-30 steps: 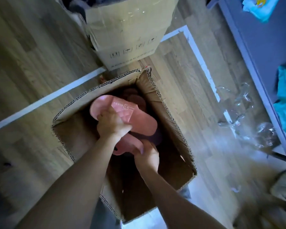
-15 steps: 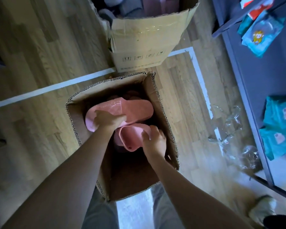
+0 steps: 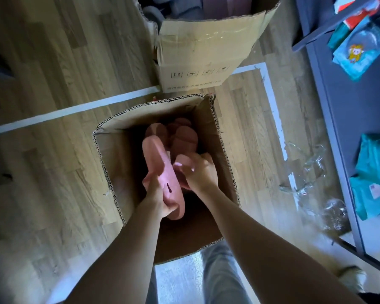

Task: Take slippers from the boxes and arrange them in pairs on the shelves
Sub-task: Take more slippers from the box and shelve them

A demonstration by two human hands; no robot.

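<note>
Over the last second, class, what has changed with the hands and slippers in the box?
The left hand has swung its pink slipper from crosswise to lengthwise. The right hand has brought the second slipper up beside it. Both hands keep their grip; the box stays put.

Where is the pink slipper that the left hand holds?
The pink slipper is at centre of the head view, over the open cardboard box, gripped by the left hand, just left of the second slipper in the right hand.
</note>
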